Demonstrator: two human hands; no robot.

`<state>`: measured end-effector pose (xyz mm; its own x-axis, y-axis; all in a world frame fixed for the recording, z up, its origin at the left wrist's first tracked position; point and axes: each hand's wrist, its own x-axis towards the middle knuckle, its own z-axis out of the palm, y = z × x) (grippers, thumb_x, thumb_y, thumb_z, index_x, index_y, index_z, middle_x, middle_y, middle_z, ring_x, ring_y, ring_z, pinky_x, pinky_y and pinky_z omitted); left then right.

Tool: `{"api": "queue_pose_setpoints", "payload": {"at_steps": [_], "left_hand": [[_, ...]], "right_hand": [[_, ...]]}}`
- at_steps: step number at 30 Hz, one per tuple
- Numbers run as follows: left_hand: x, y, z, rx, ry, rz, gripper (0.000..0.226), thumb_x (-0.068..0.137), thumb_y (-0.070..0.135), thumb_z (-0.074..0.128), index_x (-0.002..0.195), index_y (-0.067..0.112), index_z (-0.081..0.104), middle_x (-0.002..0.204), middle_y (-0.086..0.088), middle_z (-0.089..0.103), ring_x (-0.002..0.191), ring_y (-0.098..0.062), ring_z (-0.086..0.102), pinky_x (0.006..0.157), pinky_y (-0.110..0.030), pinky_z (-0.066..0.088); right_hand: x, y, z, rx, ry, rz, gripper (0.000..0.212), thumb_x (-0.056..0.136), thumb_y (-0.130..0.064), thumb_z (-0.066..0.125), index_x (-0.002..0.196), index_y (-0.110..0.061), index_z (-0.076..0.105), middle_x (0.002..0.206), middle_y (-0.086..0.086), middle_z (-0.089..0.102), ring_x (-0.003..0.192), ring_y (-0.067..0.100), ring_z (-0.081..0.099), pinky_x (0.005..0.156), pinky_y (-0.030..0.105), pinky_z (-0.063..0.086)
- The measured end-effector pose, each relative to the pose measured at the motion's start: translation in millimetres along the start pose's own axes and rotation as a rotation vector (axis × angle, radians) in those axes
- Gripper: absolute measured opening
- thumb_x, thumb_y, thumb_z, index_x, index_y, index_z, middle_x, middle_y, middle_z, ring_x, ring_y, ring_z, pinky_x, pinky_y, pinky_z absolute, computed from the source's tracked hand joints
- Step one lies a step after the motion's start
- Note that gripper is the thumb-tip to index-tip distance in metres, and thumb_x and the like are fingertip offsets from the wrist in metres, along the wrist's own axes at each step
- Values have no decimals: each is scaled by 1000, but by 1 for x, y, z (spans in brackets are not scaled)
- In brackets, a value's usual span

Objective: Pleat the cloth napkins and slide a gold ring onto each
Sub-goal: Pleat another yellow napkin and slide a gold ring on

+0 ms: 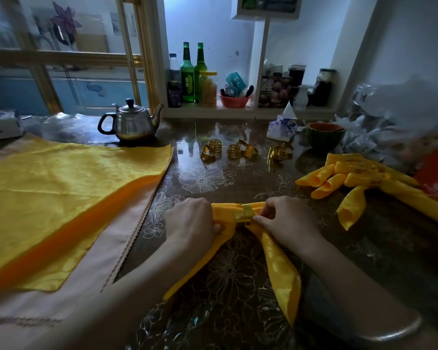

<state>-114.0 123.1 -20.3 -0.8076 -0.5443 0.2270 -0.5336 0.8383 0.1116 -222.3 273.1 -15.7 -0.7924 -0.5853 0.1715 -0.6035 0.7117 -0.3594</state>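
A folded yellow napkin [278,263] lies across the table's near middle, with a gold ring [244,213] around its bunched part. My left hand [191,223] grips the napkin just left of the ring. My right hand [285,219] pinches the cloth at the ring's right edge. Two long tails of the napkin hang toward me. Several loose gold rings [234,150] stand further back on the table. Finished ringed napkins [354,183] lie piled at the right. Flat yellow napkins [68,188] are stacked at the left.
A steel teapot [133,123] stands behind the flat napkins. A tissue pack [281,127] and a green bowl [325,136] sit at the back right, beside crumpled plastic bags [390,122]. A shelf with green bottles [194,72] and jars lines the wall.
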Motion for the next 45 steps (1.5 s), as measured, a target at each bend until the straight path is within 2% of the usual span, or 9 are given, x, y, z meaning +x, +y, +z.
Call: {"api": "queue_pose_setpoints", "payload": {"at_steps": [5,11,17,22,27,34,40,43,45], "left_hand": [[0,6,9,-168,42,-104,27,83,46,70,85,20,72,89,1,65,79,-18,59,72,-35,54],[6,-2,7,-206,-11,53,39,84,56,63,78,18,67,74,1,63,64,-16,61,64,-37,58],[7,1,3,-209,137,292,32,91,31,63,119,21,53,115,-5,51,83,-24,64,70,-38,58],[3,2,14,-269,110,285,18,90,26,63,104,19,57,111,0,48,83,-23,63,71,-36,55],[6,5,20,-282,114,279,9,88,19,55,94,16,49,93,1,56,78,-26,61,64,-39,50],[10,3,25,-325,92,288,7,90,18,51,93,16,44,86,2,54,71,-26,58,58,-38,47],[0,-5,17,-306,118,97,47,85,41,66,120,20,44,115,-1,48,88,-22,59,66,-31,47],[-3,-9,9,-68,-10,-31,54,78,64,63,104,17,53,98,1,58,86,-20,60,66,-32,47],[-3,-11,8,-64,-87,-41,44,79,63,64,88,20,62,86,2,63,79,-19,60,71,-33,52]], "right_hand": [[-2,-5,11,9,37,1,13,87,-38,68,91,-25,68,90,-5,69,83,11,63,76,32,55],[-3,-2,14,20,86,-22,20,87,-34,68,103,-25,61,92,-4,67,83,13,65,73,35,57],[-3,3,13,43,76,-53,33,87,-33,68,116,-32,53,93,-5,67,83,13,65,72,35,58],[-1,3,12,-18,44,-79,21,89,-35,66,109,-29,62,100,-5,68,90,12,64,79,33,56],[-2,1,9,-179,109,-206,19,89,-36,64,105,-26,65,110,-8,49,99,8,50,81,23,48],[1,3,14,-85,85,-184,15,89,-34,66,101,-25,68,111,-10,63,94,7,60,82,25,52],[0,9,17,13,92,-158,13,88,-27,68,100,-22,69,116,-8,62,98,8,59,81,20,48],[-1,10,17,33,92,-150,15,88,-25,68,103,-22,70,118,-7,61,99,9,59,83,23,50],[-1,9,17,37,100,-150,19,88,-25,68,106,-22,70,119,-7,61,100,10,60,85,25,52]]}}
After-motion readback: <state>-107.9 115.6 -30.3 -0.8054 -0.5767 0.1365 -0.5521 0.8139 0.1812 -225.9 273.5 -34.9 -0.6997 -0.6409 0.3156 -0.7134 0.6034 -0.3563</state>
